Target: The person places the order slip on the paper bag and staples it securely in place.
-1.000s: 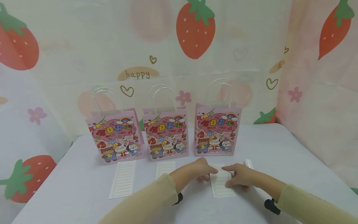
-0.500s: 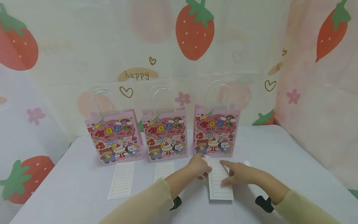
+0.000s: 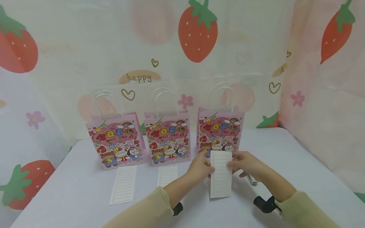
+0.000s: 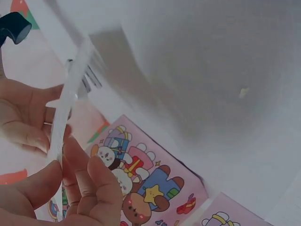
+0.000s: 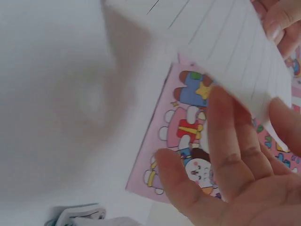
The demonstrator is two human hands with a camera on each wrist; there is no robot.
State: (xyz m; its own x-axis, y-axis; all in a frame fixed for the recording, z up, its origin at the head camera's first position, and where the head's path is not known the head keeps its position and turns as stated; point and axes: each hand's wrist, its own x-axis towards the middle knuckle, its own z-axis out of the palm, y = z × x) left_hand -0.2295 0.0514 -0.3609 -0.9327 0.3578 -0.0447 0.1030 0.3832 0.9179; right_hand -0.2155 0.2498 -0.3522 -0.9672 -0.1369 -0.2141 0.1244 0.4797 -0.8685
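Observation:
Between my hands a ruled white list sheet is raised off the table, its lower end tilted toward me. My left hand pinches its left edge, with the thumb on the front as the left wrist view shows from the side. On the opposite edge, my right hand holds the sheet between thumb and fingers; in the right wrist view the other fingers spread below the paper. Right behind the sheet stands a pink cartoon paper gift bag, its lower front partly covered by paper and hands.
Two matching gift bags stand to the left. Before them lie two more ruled sheets, one partly behind my left sleeve. A small stack of flat pieces lies under my right wrist.
The sheet lay flat on the table a second ago; both hands have lifted it up and toward the right bag. The small stack by the right wrist shows more now.

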